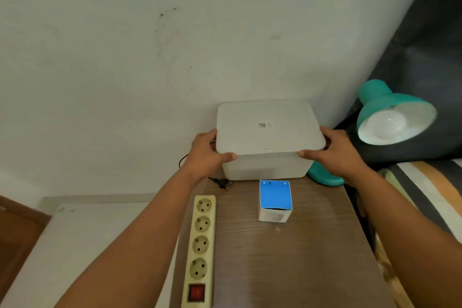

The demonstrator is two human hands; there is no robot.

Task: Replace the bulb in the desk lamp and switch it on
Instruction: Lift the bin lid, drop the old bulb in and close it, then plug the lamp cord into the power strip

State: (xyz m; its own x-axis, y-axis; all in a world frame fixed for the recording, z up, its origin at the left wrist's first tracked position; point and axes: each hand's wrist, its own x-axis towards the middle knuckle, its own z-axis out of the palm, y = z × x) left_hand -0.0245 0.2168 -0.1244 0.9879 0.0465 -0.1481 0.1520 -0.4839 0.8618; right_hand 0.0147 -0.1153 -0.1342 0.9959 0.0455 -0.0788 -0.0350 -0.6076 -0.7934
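Observation:
A teal desk lamp (382, 97) stands at the right back of the wooden table (300, 257), its shade tilted toward me with a white bulb (386, 124) inside. Its teal base (325, 177) shows behind my right wrist. A translucent white plastic box (267, 132) with a lid sits at the table's back. My left hand (206, 155) grips the lid's left edge and my right hand (332, 151) grips its right edge. A small blue-topped bulb carton (275, 199) stands upright just in front of the box.
A cream power strip (201, 245) with several sockets and a red switch (196, 292) lies along the table's left edge. A black plug (222, 182) and cord lie unplugged near my left wrist. A striped bed (430, 182) and dark headboard are to the right; the wall is behind.

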